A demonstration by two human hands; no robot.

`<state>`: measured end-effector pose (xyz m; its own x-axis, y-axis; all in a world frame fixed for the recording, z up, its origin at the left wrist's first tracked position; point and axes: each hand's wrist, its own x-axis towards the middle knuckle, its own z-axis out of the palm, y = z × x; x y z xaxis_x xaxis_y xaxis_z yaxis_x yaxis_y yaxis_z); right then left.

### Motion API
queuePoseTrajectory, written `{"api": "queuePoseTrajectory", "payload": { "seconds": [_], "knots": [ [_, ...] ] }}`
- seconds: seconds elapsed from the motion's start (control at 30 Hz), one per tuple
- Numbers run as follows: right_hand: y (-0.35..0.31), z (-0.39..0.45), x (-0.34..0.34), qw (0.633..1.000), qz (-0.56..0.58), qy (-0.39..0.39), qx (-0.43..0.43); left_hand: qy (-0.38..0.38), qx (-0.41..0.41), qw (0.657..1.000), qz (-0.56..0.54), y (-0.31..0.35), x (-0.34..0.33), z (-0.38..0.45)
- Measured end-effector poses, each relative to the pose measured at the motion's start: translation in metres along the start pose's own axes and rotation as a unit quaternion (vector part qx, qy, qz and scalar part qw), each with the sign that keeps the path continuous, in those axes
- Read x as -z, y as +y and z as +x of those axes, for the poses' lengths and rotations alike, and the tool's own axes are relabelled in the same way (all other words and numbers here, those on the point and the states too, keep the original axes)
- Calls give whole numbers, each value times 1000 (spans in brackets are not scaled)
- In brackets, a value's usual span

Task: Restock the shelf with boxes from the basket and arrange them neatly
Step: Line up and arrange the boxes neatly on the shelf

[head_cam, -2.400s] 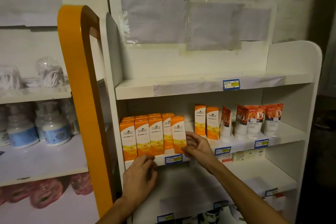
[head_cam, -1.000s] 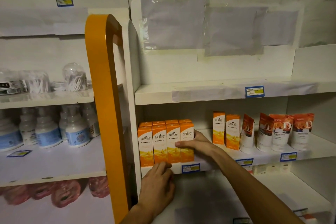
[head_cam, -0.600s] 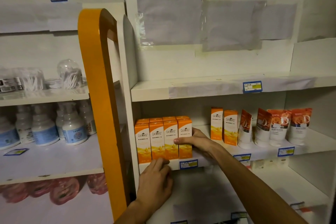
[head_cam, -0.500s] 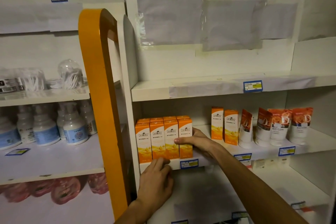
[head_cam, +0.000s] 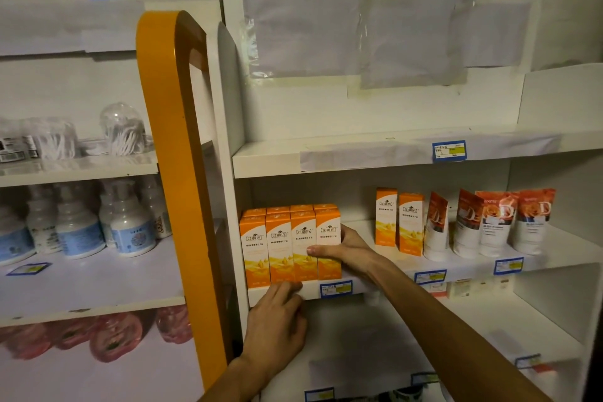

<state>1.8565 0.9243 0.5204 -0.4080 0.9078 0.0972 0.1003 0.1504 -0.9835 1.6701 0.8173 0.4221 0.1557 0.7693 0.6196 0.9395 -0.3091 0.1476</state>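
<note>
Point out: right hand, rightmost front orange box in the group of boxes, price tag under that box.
right hand (head_cam: 350,251), head view, on the back of the hand.
rightmost front orange box (head_cam: 328,228), head view, on its front face by the logo.
price tag (head_cam: 336,289), head view, on its yellow centre.

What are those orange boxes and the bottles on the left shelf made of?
The orange boxes look like thin printed cardboard: sharp folded edges, flat faces, slight sheen. The bottles seem to be whitish plastic with blue paper or film labels, judging by their soft moulded shoulders; dim light leaves that uncertain.
</note>
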Motion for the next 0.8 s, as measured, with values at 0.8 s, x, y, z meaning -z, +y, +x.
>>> {"api": "queuePoseTrajectory", "payload": {
  "seconds": [0.8],
  "knots": [
    [3, -47, 12, 970, -182, 135, 86, 73, -88, 993, 11, -1, 70, 50]
  ]
}}
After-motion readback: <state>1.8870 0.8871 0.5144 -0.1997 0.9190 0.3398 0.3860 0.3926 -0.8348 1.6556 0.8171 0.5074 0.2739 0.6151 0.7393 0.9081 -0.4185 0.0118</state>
